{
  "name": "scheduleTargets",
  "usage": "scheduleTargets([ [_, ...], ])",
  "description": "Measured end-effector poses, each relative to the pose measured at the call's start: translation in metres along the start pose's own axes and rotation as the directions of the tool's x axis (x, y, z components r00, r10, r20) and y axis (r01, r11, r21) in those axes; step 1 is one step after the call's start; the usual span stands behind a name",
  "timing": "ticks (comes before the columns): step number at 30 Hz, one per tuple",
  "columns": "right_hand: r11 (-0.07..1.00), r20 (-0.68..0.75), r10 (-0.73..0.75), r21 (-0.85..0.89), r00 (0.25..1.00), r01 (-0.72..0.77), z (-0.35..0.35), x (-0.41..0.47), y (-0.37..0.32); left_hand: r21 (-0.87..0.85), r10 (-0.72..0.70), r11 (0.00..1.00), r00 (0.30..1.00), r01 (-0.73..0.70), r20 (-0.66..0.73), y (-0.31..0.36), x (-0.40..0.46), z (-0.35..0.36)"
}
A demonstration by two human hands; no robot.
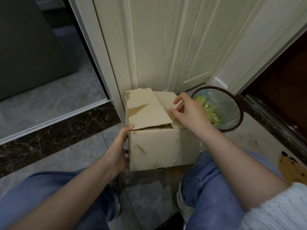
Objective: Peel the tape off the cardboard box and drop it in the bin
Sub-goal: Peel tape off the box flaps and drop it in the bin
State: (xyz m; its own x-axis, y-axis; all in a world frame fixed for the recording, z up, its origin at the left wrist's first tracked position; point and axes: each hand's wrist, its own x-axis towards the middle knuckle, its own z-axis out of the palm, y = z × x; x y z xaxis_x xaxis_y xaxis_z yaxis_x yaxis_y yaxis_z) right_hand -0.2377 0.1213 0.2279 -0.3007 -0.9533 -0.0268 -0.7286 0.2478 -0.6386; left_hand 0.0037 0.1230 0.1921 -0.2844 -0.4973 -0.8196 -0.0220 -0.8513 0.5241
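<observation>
Two hands engaged: your left hand (118,147) braces the cardboard box (159,130); right hand (187,112) pinches tape (172,117) at the flap. Peeling underway; next, pull free toward the bin (240,112).

Both hands (119,146) on cardboard box (159,145) beside bin (239,113)

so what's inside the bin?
The bin holds a clear bluish liner with a heap of yellow-green scraps in it. The right hand covers its near-left part, so what lies there, and under the scraps, is hidden.
</observation>
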Motion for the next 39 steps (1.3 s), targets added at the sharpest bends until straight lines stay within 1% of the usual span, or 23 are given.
scheduleTargets([
  [2, 0.999, -0.010, 0.010, 0.040, 1.000, -0.010, -0.001, 0.001, 0.002, 0.013, 0.013, 1.000, 1.000, -0.013, 0.009, 0.001, 0.000, 0.000],
  [6, 0.991, 0.008, 0.076, 0.110, 0.997, -0.077, -0.004, 0.002, 0.003, 0.033, 0.031, 0.999, 0.999, -0.032, 0.011, 0.001, -0.001, 0.000],
  [11, 0.966, -0.017, 0.156, 0.210, 0.988, -0.149, -0.005, 0.002, 0.003, 0.015, 0.004, 1.000, 0.999, -0.005, 0.050, 0.003, -0.001, -0.001],
  [12, 0.965, -0.023, 0.161, 0.214, 0.987, -0.152, -0.005, 0.002, 0.003, 0.013, -0.001, 1.000, 0.999, 0.000, 0.050, 0.004, 0.000, -0.001],
  [15, 0.980, -0.106, 0.190, 0.079, 0.976, -0.182, -0.007, 0.003, 0.003, -0.011, -0.018, 1.000, 0.998, 0.018, 0.052, 0.006, 0.000, -0.004],
  [16, 0.975, -0.121, 0.217, 0.071, 0.969, -0.210, -0.009, 0.004, 0.004, -0.020, -0.021, 1.000, 0.998, 0.022, 0.058, 0.006, 0.001, -0.005],
  [19, 0.944, -0.079, 0.274, 0.214, 0.958, -0.252, -0.011, 0.008, 0.006, -0.029, -0.012, 1.000, 0.999, 0.013, 0.049, 0.007, 0.002, -0.008],
  [22, 0.954, -0.061, 0.217, 0.226, 0.974, -0.198, -0.013, 0.007, 0.006, -0.033, -0.006, 0.999, 1.000, 0.007, 0.031, 0.009, 0.003, -0.009],
  [26, 0.969, -0.091, 0.124, 0.224, 0.988, -0.100, -0.013, 0.002, 0.004, -0.063, -0.004, 0.998, 0.999, 0.008, 0.054, 0.008, 0.004, -0.012],
  [31, 0.970, -0.123, 0.066, 0.242, 0.990, -0.035, -0.015, 0.001, 0.003, -0.109, -0.017, 0.994, 0.996, 0.027, 0.091, 0.008, 0.010, -0.015],
  [36, 0.976, -0.112, 0.015, 0.217, 0.994, 0.009, -0.014, -0.003, 0.002, -0.142, -0.043, 0.989, 0.999, 0.047, 0.033, 0.008, 0.013, -0.016],
  [39, 0.976, -0.106, -0.009, 0.217, 0.994, 0.032, -0.015, -0.004, 0.001, -0.124, -0.031, 0.992, 0.999, 0.035, 0.038, 0.008, 0.013, -0.017],
])
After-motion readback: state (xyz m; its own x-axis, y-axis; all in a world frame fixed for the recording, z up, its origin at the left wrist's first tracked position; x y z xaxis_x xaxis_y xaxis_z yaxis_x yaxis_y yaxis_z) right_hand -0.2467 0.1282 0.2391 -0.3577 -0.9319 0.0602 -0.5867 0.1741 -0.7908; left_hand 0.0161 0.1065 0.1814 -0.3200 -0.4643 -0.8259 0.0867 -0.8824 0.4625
